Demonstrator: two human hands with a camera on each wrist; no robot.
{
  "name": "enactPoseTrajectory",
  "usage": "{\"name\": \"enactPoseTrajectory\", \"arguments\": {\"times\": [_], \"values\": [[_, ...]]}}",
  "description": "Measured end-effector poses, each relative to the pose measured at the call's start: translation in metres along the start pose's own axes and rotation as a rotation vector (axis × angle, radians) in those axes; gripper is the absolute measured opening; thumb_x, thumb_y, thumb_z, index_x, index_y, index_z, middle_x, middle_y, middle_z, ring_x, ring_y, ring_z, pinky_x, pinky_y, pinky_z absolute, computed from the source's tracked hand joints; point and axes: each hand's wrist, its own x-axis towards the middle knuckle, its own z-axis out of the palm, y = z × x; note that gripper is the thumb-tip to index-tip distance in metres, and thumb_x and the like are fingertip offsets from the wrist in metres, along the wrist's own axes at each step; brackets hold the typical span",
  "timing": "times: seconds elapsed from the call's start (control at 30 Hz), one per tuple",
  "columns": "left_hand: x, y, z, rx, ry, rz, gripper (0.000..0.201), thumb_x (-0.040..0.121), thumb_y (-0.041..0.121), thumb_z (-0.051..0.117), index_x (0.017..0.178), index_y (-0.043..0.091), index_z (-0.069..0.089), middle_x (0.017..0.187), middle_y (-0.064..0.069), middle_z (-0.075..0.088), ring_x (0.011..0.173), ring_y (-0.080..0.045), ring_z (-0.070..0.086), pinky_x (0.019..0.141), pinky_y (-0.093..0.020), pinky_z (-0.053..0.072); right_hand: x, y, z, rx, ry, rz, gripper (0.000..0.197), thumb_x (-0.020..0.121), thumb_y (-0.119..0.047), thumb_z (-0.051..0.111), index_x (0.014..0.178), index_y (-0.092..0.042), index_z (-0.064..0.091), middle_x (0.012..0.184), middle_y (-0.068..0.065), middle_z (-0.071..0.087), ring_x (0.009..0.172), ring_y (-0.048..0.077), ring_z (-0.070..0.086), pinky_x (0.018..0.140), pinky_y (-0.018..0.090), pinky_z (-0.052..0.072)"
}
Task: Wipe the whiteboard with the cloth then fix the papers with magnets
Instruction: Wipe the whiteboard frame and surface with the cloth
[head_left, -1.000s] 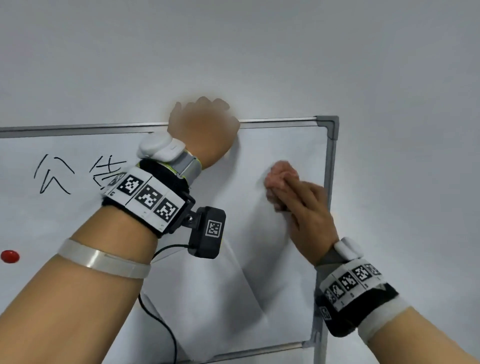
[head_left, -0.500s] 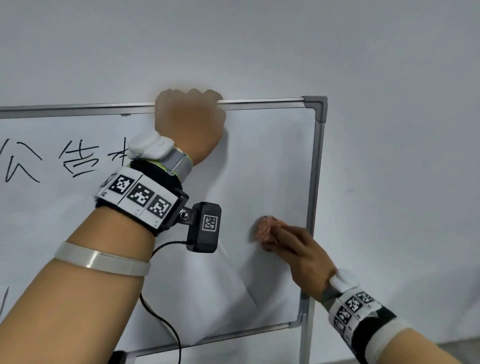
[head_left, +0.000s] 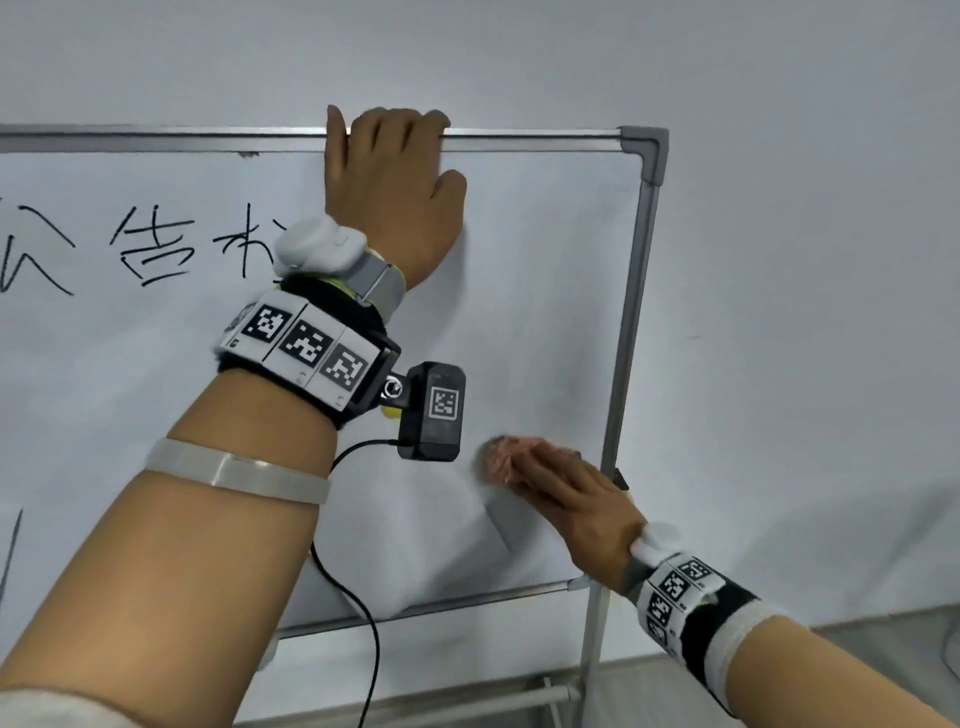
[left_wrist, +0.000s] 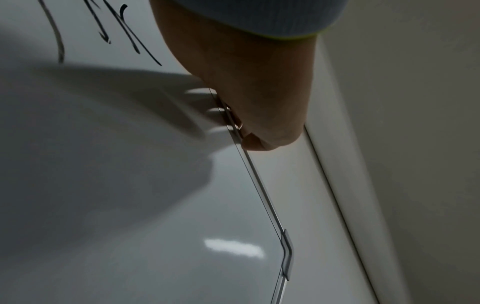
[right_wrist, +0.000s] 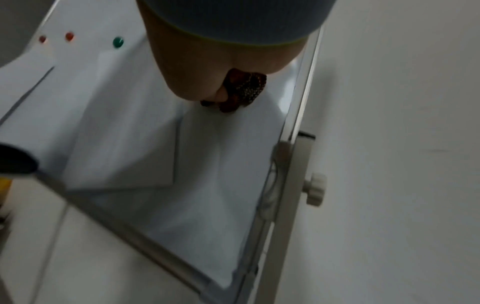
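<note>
Two hands on the white metal-framed whiteboard (head_left: 545, 291) right now. Going left to right: black marker handwriting (head_left: 156, 249) reads 公告 plus a half-hidden character. Our left hand (head_left: 395, 192) hooks its fingers over the top frame rail to steady things. Near the right edge, our right hand (head_left: 571, 493) presses the crumpled reddish-brown cloth (head_left: 501, 457) on the board. We'd say we're mid-wipe; next we work left toward the writing. White paper sheets (right_wrist: 124, 148) and round red and green magnets (right_wrist: 118, 42) wait lower down.
</note>
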Motion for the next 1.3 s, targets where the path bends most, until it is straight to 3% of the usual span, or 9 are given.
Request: {"name": "enactPoseTrajectory", "arguments": {"times": [0.33, 0.53, 0.6, 0.83, 0.93, 1.07, 1.13, 1.23, 1.3], "values": [[-0.011, 0.029, -0.007, 0.028, 0.021, -0.099, 0.055, 0.085, 0.026, 0.033, 0.137, 0.018, 0.051, 0.139, -0.004, 0.054, 0.137, -0.028, 0.039, 0.123, -0.051, 0.008, 0.114, 0.057, -0.102, 0.0, 0.283, 0.028, 0.066, 0.085, -0.001, 0.055, 0.148, -0.019, 0.045, 0.161, 0.009, 0.033, 0.152, 0.028, 0.023, 0.125, 0.046, 0.017], [-0.008, 0.052, -0.003, 0.001, 0.132, -0.285, 0.043, 0.091, 0.022, 0.037, 0.128, 0.021, 0.059, 0.13, 0.002, 0.059, 0.134, -0.019, 0.043, 0.12, -0.047, 0.015, 0.057, 0.063, -0.058, -0.095, -0.011, -0.425, 0.061, 0.093, -0.007, 0.025, 0.153, -0.013, 0.034, 0.163, 0.008, 0.029, 0.154, 0.03, 0.014, 0.126, 0.044, 0.008], [-0.011, 0.069, -0.002, 0.013, 0.138, -0.323, 0.043, 0.091, 0.02, 0.037, 0.128, 0.019, 0.058, 0.129, 0.0, 0.058, 0.134, -0.019, 0.043, 0.12, -0.048, 0.015, 0.051, 0.084, -0.064, -0.12, -0.037, -0.55, 0.052, 0.096, -0.012, 0.038, 0.147, -0.014, 0.044, 0.16, 0.006, 0.036, 0.152, 0.028, 0.024, 0.125, 0.044, 0.012], [-0.012, 0.086, -0.01, 0.024, 0.115, -0.412, 0.048, 0.088, 0.02, 0.035, 0.131, 0.016, 0.055, 0.133, -0.004, 0.054, 0.137, -0.022, 0.04, 0.118, -0.05, 0.022, 0.129, 0.12, -0.149, 0.11, 0.291, -0.195, 0.052, 0.094, -0.005, 0.037, 0.145, -0.011, 0.047, 0.159, 0.014, 0.035, 0.15, 0.034, 0.027, 0.123, 0.045, 0.019], [-0.014, 0.087, -0.011, 0.018, 0.102, -0.422, 0.048, 0.089, 0.021, 0.034, 0.132, 0.017, 0.055, 0.135, -0.003, 0.053, 0.136, -0.021, 0.041, 0.117, -0.051, 0.022, 0.093, 0.101, -0.11, 0.21, 0.245, -0.236, 0.053, 0.102, -0.009, 0.019, 0.149, -0.011, 0.042, 0.16, 0.012, 0.034, 0.152, 0.03, 0.023, 0.125, 0.042, 0.017], [-0.013, 0.087, -0.012, -0.016, 0.095, -0.437, 0.051, 0.088, 0.021, 0.032, 0.135, 0.019, 0.053, 0.138, -0.001, 0.051, 0.141, -0.019, 0.036, 0.12, -0.053, 0.016, 0.018, 0.088, -0.036, 0.286, 0.025, -0.466, 0.042, 0.103, -0.015, 0.041, 0.144, -0.009, 0.049, 0.15, 0.005, 0.051, 0.147, 0.019, 0.036, 0.12, 0.037, 0.034], [-0.014, 0.089, -0.01, -0.027, 0.108, -0.43, 0.05, 0.089, 0.02, 0.034, 0.135, 0.019, 0.053, 0.138, 0.0, 0.051, 0.141, -0.019, 0.037, 0.12, -0.054, 0.016, -0.004, 0.091, -0.014, 0.222, 0.011, -0.513, 0.036, 0.102, -0.018, 0.05, 0.136, -0.009, 0.059, 0.141, 0.001, 0.061, 0.139, 0.015, 0.047, 0.123, 0.029, 0.026], [-0.017, 0.088, -0.009, -0.041, 0.124, -0.42, 0.053, 0.085, 0.02, 0.034, 0.135, 0.02, 0.052, 0.137, -0.001, 0.05, 0.136, -0.018, 0.041, 0.118, -0.053, 0.02, 0.006, 0.094, -0.017, 0.146, 0.05, -0.597, 0.028, 0.098, -0.017, 0.055, 0.122, -0.014, 0.07, 0.137, -0.002, 0.064, 0.134, 0.016, 0.054, 0.123, 0.028, 0.02], [-0.02, 0.088, -0.008, -0.027, 0.147, -0.417, 0.054, 0.083, 0.019, 0.035, 0.135, 0.018, 0.052, 0.136, -0.003, 0.05, 0.134, -0.019, 0.042, 0.115, -0.051, 0.025, 0.037, 0.101, -0.047, 0.134, 0.101, -0.582, 0.035, 0.102, -0.014, 0.041, 0.12, -0.017, 0.07, 0.142, 0.001, 0.06, 0.14, 0.02, 0.047, 0.12, 0.035, 0.025]]}}
